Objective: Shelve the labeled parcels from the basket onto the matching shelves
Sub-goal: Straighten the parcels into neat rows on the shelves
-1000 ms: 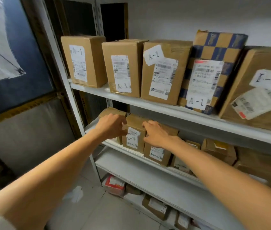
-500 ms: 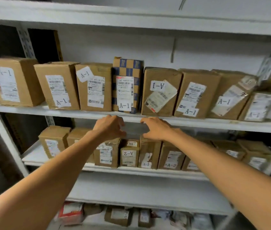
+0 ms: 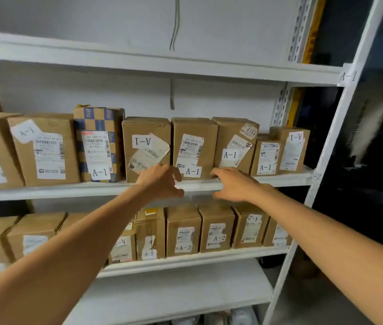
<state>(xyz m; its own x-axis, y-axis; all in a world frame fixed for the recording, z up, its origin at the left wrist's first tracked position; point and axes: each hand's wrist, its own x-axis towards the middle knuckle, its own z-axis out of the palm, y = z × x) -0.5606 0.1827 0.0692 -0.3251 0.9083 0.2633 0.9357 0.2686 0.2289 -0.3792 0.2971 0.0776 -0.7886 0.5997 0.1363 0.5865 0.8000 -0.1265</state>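
Note:
A white metal shelf unit fills the view. Its upper occupied shelf (image 3: pixel 209 185) carries a row of brown cardboard parcels labelled A-1 (image 3: pixel 194 146); one of them is blue-and-tan checkered (image 3: pixel 96 141). The shelf below (image 3: pixel 185 260) holds smaller parcels labelled A-2 (image 3: pixel 183 231). My left hand (image 3: pixel 160 181) and my right hand (image 3: pixel 235 184) hover side by side in front of the A-1 shelf edge. Both have loosely spread fingers and hold nothing. The basket is out of view.
A bare white shelf (image 3: pixel 162 52) runs above the A-1 row. Another bare shelf board (image 3: pixel 174 292) lies under the A-2 row. The right upright (image 3: pixel 335 127) bears handwritten A-1 and -2 marks. Dark space lies beyond it on the right.
Both hands have left the A-2 parcels they touched a second ago and risen to the A-1 shelf edge. The view has swung right and upward along the shelves.

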